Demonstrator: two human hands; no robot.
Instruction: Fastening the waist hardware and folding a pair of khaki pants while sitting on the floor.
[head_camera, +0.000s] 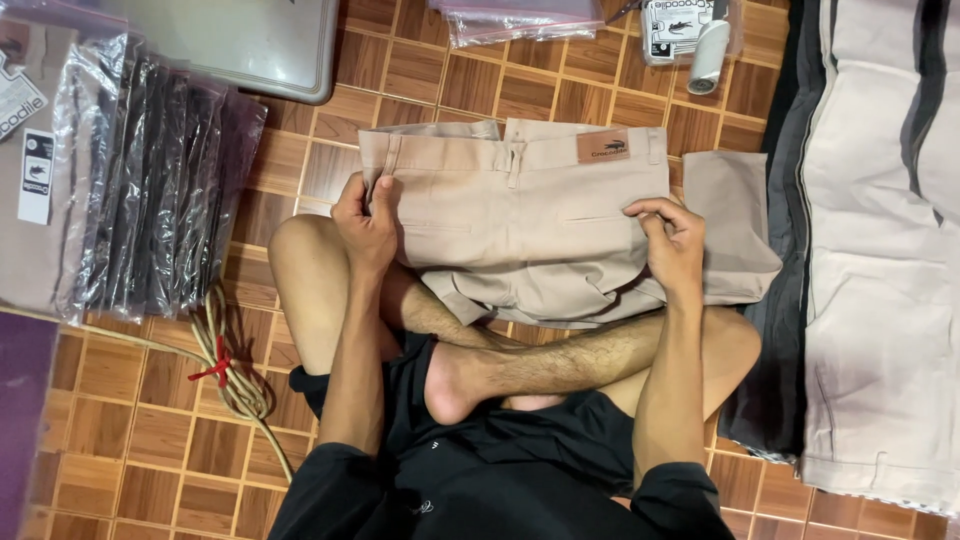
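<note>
A pair of beige trousers (520, 215) lies folded on the wooden parquet floor in front of my crossed legs, waistband away from me, with a brown patch at the back of the waist. My left hand (365, 220) pinches the left edge of the fabric just below the waistband. My right hand (672, 238) grips the right edge of the folded trousers, fingers curled over the cloth. A folded trouser leg (735, 215) sticks out to the right beneath that hand.
Clear plastic bags of packed dark and beige garments (130, 170) lie at the left. A grey lid or tray (250, 40) sits at top left. Light and dark trousers (880, 250) are stacked at the right. A cord with a red tie (225, 365) lies by my left knee.
</note>
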